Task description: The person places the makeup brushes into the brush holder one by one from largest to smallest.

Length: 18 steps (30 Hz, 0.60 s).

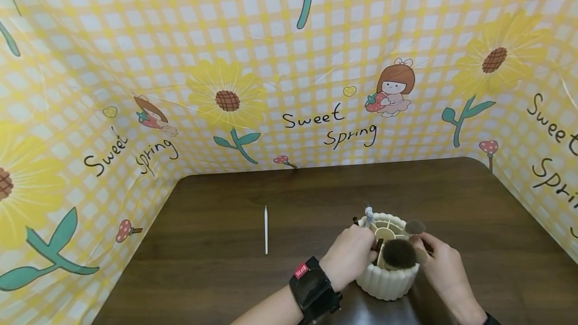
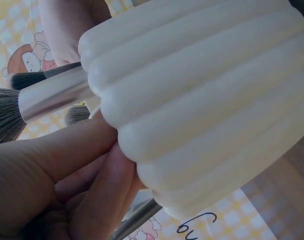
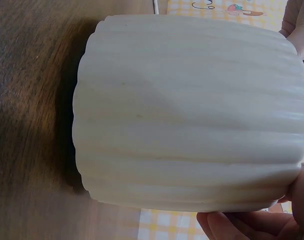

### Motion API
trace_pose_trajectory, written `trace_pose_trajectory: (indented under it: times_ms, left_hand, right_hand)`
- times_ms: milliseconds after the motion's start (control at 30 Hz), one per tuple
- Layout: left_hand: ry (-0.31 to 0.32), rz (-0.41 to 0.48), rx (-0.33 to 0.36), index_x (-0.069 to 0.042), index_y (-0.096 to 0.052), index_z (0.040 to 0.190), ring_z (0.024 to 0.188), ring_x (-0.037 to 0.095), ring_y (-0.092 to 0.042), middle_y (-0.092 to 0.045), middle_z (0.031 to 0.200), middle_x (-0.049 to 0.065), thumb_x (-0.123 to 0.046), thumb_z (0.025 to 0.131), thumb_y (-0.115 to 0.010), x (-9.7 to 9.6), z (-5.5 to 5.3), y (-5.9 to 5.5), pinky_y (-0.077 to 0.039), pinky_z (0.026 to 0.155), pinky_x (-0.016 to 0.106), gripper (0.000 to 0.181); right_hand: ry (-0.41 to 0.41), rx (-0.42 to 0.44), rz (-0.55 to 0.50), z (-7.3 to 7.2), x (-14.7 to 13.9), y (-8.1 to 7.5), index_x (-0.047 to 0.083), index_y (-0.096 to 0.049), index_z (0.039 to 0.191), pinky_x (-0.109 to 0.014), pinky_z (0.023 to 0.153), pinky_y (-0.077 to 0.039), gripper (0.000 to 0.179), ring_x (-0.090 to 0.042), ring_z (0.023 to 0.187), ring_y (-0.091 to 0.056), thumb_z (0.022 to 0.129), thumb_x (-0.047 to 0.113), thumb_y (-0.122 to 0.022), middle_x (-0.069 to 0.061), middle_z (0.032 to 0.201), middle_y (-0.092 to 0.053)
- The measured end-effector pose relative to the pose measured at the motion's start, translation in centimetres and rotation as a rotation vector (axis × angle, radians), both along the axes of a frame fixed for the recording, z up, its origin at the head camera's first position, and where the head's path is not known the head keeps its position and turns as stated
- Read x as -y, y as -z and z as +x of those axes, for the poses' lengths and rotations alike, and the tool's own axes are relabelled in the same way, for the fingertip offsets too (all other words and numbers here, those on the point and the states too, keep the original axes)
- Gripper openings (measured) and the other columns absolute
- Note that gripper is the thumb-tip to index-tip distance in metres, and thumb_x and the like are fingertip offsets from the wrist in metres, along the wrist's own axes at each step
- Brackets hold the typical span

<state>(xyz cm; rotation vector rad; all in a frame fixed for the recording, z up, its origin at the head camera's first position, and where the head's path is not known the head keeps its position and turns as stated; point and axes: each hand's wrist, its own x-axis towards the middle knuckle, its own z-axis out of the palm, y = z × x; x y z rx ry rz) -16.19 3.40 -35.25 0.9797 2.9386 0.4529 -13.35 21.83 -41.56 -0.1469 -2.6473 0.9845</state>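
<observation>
A cream, ribbed makeup brush holder (image 1: 387,285) with inner dividers stands on the brown table. My left hand (image 1: 352,257) grips its left rim; in the left wrist view the thumb and bent fingers (image 2: 109,190) meet at the scalloped edge. My right hand (image 1: 444,270) holds the opposite side, with its fingers (image 3: 241,225) against the outer wall in the right wrist view. A big dark fluffy makeup brush (image 1: 399,254) rises from the front, and a smaller brush (image 1: 415,227) leans by the right fingers. A pale-handled item (image 1: 369,214) sticks up behind the left hand.
A slim white pen-like stick (image 1: 266,229) with a pointed end lies on the table (image 1: 212,245) left of the holder. Yellow checked cloth (image 1: 280,54) with flowers and lettering surrounds the table at the back and sides. A black band (image 1: 313,287) is on the left wrist.
</observation>
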Motion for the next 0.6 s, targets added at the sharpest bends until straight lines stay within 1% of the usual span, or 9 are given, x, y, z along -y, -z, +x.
trace_pose_trajectory:
  times_ms: [67,200,300,333,433,533,600]
  left_hand:
    - [-0.003,0.003,0.002,-0.015,-0.048,0.054,0.050,0.002,-0.036,-0.039,0.055,-0.009,-0.009,0.083,-0.069,0.0,0.1,-0.1,-0.030,0.047,0.015,0.036]
    - [0.001,0.003,-0.019,-0.015,-0.055,0.055,0.051,0.001,-0.038,-0.043,0.055,-0.010,-0.009,0.082,-0.070,0.1,0.1,-0.2,-0.031,0.048,0.014,0.031]
    - [-0.002,0.014,0.002,-0.015,-0.065,0.061,0.055,-0.002,-0.043,-0.053,0.058,-0.012,-0.010,0.082,-0.070,0.3,0.0,-0.4,-0.033,0.050,0.011,0.022]
    - [-0.003,0.019,0.017,-0.015,-0.067,0.064,0.056,-0.002,-0.044,-0.056,0.061,-0.012,-0.011,0.082,-0.070,0.4,0.0,-0.6,-0.034,0.052,0.011,0.019]
    - [-0.023,0.066,0.102,-0.013,-0.074,0.076,0.061,-0.004,-0.052,-0.067,0.070,-0.010,-0.013,0.085,-0.069,0.8,-0.3,-1.2,-0.039,0.056,0.009,0.010]
    - [-0.046,0.119,0.144,-0.010,-0.075,0.081,0.063,-0.002,-0.055,-0.070,0.074,-0.006,-0.012,0.084,-0.070,1.7,-0.7,-1.9,-0.041,0.058,0.010,0.006]
    - [-0.082,0.153,0.165,-0.009,-0.074,0.083,0.063,0.000,-0.056,-0.070,0.074,-0.004,-0.011,0.083,-0.070,2.4,-1.1,-2.4,-0.042,0.059,0.011,0.004]
  right_hand:
    - [0.002,-0.004,0.001,0.0,0.0,0.0,0.002,-0.070,0.096,-0.043,0.068,-0.049,0.024,-0.034,0.081,-0.066,0.095,0.015,-0.050,-0.021,0.091,-0.071]
    - [-0.004,0.019,-0.015,0.0,0.0,0.0,0.000,-0.069,0.101,-0.049,0.072,-0.050,0.027,-0.039,0.086,-0.066,0.096,0.018,-0.049,-0.025,0.098,-0.069]
    - [0.001,0.026,-0.018,-0.1,-0.1,0.1,0.000,-0.069,0.103,-0.049,0.072,-0.050,0.028,-0.040,0.088,-0.066,0.097,0.019,-0.049,-0.025,0.101,-0.069]
    - [0.002,0.023,-0.018,-0.1,-0.1,0.1,0.000,-0.069,0.102,-0.048,0.071,-0.050,0.028,-0.039,0.088,-0.066,0.097,0.019,-0.049,-0.025,0.100,-0.069]
    - [0.006,0.016,-0.015,-0.1,-0.1,0.0,0.001,-0.069,0.101,-0.046,0.071,-0.050,0.028,-0.039,0.087,-0.066,0.096,0.018,-0.049,-0.025,0.099,-0.069]
    - [0.002,0.023,-0.023,-0.1,-0.1,0.0,0.000,-0.069,0.102,-0.049,0.072,-0.050,0.029,-0.040,0.089,-0.065,0.097,0.019,-0.048,-0.026,0.101,-0.069]
    - [0.005,0.022,-0.022,-0.1,0.0,0.0,0.000,-0.069,0.102,-0.049,0.072,-0.050,0.028,-0.040,0.089,-0.066,0.096,0.019,-0.048,-0.025,0.101,-0.069]
